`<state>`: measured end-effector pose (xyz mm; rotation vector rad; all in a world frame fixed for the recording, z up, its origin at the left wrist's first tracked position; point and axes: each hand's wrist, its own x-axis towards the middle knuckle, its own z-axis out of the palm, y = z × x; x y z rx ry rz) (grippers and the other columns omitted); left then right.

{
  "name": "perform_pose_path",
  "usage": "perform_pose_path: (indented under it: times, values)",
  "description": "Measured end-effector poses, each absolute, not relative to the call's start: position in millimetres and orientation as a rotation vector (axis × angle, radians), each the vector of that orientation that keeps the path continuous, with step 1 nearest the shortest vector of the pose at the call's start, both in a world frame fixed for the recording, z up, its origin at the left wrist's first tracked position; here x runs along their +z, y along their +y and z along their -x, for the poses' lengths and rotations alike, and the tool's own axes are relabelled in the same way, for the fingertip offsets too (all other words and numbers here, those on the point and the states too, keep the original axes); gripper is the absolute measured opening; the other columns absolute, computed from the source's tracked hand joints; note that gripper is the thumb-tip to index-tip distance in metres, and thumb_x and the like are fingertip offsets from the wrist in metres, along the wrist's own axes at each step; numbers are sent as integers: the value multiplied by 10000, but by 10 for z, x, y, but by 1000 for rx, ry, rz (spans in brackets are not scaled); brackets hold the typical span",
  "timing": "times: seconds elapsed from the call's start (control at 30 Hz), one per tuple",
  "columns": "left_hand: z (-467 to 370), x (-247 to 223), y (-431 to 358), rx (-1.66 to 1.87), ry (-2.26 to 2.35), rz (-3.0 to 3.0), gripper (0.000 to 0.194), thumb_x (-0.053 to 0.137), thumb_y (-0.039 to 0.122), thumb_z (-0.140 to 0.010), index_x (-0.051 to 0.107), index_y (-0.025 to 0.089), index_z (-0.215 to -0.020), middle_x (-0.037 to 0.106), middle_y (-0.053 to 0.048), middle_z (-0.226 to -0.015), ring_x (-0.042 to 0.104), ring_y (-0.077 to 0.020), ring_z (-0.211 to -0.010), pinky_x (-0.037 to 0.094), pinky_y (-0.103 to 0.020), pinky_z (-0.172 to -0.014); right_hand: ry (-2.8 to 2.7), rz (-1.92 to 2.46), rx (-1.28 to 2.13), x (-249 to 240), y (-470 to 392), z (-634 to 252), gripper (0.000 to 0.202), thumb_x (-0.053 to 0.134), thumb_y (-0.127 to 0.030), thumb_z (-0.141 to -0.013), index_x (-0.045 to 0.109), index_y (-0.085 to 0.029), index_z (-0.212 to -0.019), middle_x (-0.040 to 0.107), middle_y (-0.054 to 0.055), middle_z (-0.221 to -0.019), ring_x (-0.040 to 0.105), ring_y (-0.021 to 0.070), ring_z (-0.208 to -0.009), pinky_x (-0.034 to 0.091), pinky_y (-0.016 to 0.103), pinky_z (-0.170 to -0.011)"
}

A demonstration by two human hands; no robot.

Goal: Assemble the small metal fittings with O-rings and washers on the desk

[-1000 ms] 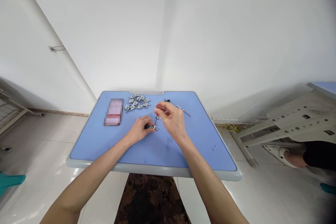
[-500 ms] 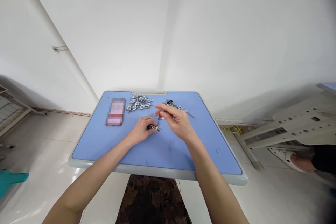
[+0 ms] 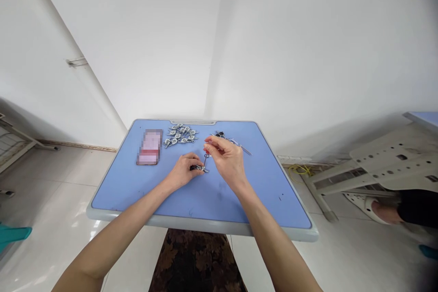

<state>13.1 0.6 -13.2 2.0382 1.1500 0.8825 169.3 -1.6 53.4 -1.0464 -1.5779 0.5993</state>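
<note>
My left hand point(image 3: 185, 171) is closed around a small metal part point(image 3: 201, 169) and rests low over the blue tabletop point(image 3: 219, 205). Between the fingers and thumb of my right hand point(image 3: 226, 157) is a small screwdriver point(image 3: 205, 154) with a red handle. Its thin shaft points down, and the tip meets the part held by my left hand. Behind my left hand lies a pile of small silver metal fittings point(image 3: 179, 136) with rods sticking out. My right hand partly hides some dark round pieces and thin metal rods point(image 3: 244, 148).
A phone point(image 3: 150, 147), its screen blurred out, lies at the desk's left. A white wall point(image 3: 164, 45) rises behind the desk. To the right stand another desk's perforated frame point(image 3: 379, 169), a yellow cable point(image 3: 301, 170) and a person's foot in a white clog point(image 3: 362, 205).
My right hand's fingers have shifted and curled more tightly around the screwdriver handle. My left hand stays in place on the metal part. The whole view has moved slightly.
</note>
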Motion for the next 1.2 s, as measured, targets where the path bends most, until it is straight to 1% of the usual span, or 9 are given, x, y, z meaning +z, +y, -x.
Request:
perform_pose_path:
  times: [0.13, 0.27, 0.47, 0.57, 0.67, 0.8, 0.93, 1.1, 1.2]
  values:
    - [-128, -116, -2, 845, 1186, -2046, 109, 712, 208, -760, 743, 186, -862, 645, -44, -958, 605, -173, -830, 471, -302, -796, -1512, 1050, 626, 494, 26, -1708, 111, 593, -262, -803, 673, -198, -847, 696, 22, -763, 660, 160, -627, 549, 294, -625]
    - [-116, -145, 20, 860, 1182, -2056, 113, 715, 224, -760, 748, 192, -864, 649, -47, -950, 605, -179, -830, 469, -307, -797, -1546, 1051, 596, 470, 43, -1701, 111, 591, -268, -816, 665, -197, -860, 673, 25, -757, 640, 157, -642, 539, 286, -617]
    - [-105, -146, 41, 826, 1169, -2085, 140, 713, 224, -763, 749, 198, -896, 646, -56, -981, 607, -192, -872, 471, -313, -814, -1784, 971, 526, 490, 45, -1836, 267, 478, -250, -907, 637, -240, -1121, 649, 42, -858, 616, 157, -728, 527, 297, -683]
    - [-110, -135, 38, 817, 1185, -2088, 154, 707, 221, -770, 747, 196, -916, 640, -61, -1002, 604, -194, -882, 471, -325, -830, -1845, 912, 612, 520, 53, -1947, 306, 462, -249, -919, 604, -253, -1190, 660, 55, -961, 630, 161, -798, 529, 312, -731]
    - [-115, -134, 35, 807, 1196, -2085, 158, 709, 221, -769, 748, 195, -920, 640, -65, -1014, 604, -195, -887, 467, -331, -837, -1806, 854, 762, 534, 58, -1988, 277, 461, -238, -912, 633, -247, -1129, 682, 37, -912, 647, 158, -807, 532, 322, -760]
    - [-118, -142, 28, 821, 1188, -2071, 145, 711, 226, -769, 752, 193, -904, 646, -60, -994, 603, -190, -872, 465, -325, -820, -1717, 884, 817, 531, 46, -1909, 178, 541, -264, -860, 680, -215, -959, 671, 13, -762, 645, 154, -709, 534, 306, -699]
    - [-126, -133, 8, 827, 1198, -2046, 136, 709, 236, -769, 753, 200, -892, 652, -58, -985, 605, -199, -892, 462, -324, -822, -1674, 1002, 725, 558, 21, -1815, 122, 581, -278, -820, 668, -192, -824, 656, 18, -735, 621, 147, -650, 515, 274, -620]
    - [-138, -89, -25, 800, 1260, -2064, 128, 706, 249, -776, 751, 212, -890, 654, -50, -989, 606, -212, -927, 416, -377, -917, -1659, 1071, 573, 575, 21, -1770, 112, 570, -270, -828, 625, -196, -765, 631, 10, -690, 575, 133, -593, 487, 262, -587]
    - [-140, -85, -22, 798, 1261, -2050, 130, 709, 250, -773, 750, 207, -888, 655, -53, -991, 607, -210, -917, 433, -361, -888, -1660, 1098, 485, 533, 31, -1751, 135, 552, -293, -854, 598, -205, -764, 596, 3, -681, 547, 129, -576, 477, 257, -569]
